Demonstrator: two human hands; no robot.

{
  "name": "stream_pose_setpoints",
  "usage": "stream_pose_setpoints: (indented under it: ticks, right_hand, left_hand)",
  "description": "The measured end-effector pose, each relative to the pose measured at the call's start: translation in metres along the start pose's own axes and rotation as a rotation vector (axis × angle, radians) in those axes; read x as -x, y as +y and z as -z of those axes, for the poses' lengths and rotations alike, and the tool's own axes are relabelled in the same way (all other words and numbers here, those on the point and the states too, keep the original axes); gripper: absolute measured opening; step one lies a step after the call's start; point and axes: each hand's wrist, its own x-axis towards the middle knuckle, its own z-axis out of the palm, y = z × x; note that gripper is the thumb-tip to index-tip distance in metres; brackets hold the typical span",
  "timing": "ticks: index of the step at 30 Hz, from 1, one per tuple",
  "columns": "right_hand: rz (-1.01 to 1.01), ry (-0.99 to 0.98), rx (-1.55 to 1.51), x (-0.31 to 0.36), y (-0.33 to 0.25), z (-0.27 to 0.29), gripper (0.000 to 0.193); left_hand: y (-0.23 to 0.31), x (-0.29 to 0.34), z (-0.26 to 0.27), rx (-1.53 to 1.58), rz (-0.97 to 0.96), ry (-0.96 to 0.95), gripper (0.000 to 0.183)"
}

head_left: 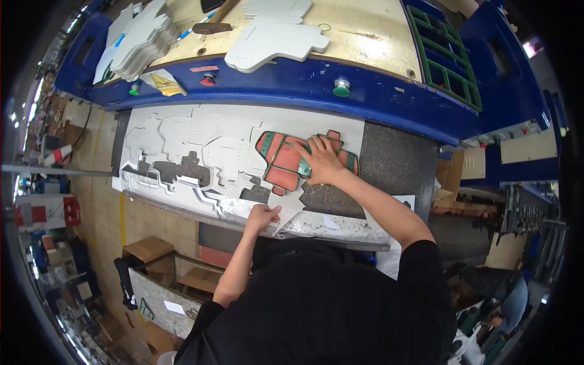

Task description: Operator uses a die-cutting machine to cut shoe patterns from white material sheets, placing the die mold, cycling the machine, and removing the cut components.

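Note:
A cutting die with red foam pads and dark green edges lies on a large white sheet in the middle of the bench. My right hand rests on the die's right half, fingers spread over it. Nearer to me, my left hand is closed, thumb and fingertips pinching a pointed white strip beside a cut-out gap in the sheet. Several cut outlines and gaps mark the sheet's left part. The palm of my right hand hides some of the die.
Behind the bench runs a blue machine beam with green and red knobs. Beyond it are stacked white cut pieces, a hammer and a green rack. Another person is at the lower right. Cardboard boxes stand at lower left.

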Motion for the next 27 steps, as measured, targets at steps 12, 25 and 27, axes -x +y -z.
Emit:
stream_pose_setpoints:
  ticks: [12,25,27]
  right_hand:
    - [0.082,-0.227,0.033,-0.02,0.06,0.047,0.102]
    - [-0.842,0.482,-0.422,0.05,0.003,-0.026,0.052]
    - [-0.709,0.443,-0.566,0.042,0.004,-0.04,0.042]
  left_hand:
    - [0.017,0.011,-0.016,-0.241,-0.005,0.116,0.041]
    - [0.099,-0.068,0.052,-0.544,-0.946,0.502,0.078]
    - [0.1,-0.088,0.058,-0.568,-1.032,0.37,0.082]
